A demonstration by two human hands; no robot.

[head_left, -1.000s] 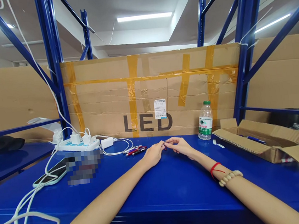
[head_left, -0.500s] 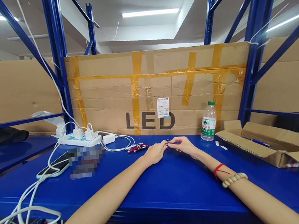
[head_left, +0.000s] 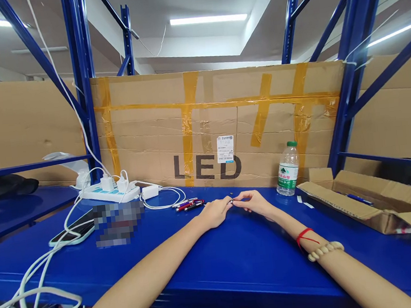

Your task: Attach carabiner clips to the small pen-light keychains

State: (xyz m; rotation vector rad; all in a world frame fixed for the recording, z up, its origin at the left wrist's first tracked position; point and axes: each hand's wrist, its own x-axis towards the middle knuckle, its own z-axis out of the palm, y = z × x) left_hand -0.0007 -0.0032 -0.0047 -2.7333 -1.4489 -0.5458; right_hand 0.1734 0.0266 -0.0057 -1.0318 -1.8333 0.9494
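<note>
a small dark part (head_left: 231, 201), too small to name more closely, sits low over the blue shelf surface (head_left: 216, 260), held between the fingertips of both hands where they meet. the left hand (head_left: 216, 212) rests on the shelf with its knuckles up and its fingers curled, thumb and forefinger nipping the part's left end. the right hand (head_left: 256, 201) reaches in from the other side, wrist resting on the shelf and fingers drawn together to a point on the part's right end. both forearms lie stretched out along the shelf, and the right wrist wears a red string and a bead bracelet (head_left: 326, 250). compared with half a second ago, the hands stay joined at the same spot with the same pinch, and the right fingers look a little flatter; only the view has shifted slightly. the part lies right at the fingertips, between the two hands and in front of both palms. just left of the left hand lies a small bunch of pens (head_left: 189, 204). further left are a white power strip (head_left: 109, 194) with its cables and a phone (head_left: 70, 233). a water bottle (head_left: 287, 170) stands to the right, near an open cardboard box (head_left: 375, 200).
</note>
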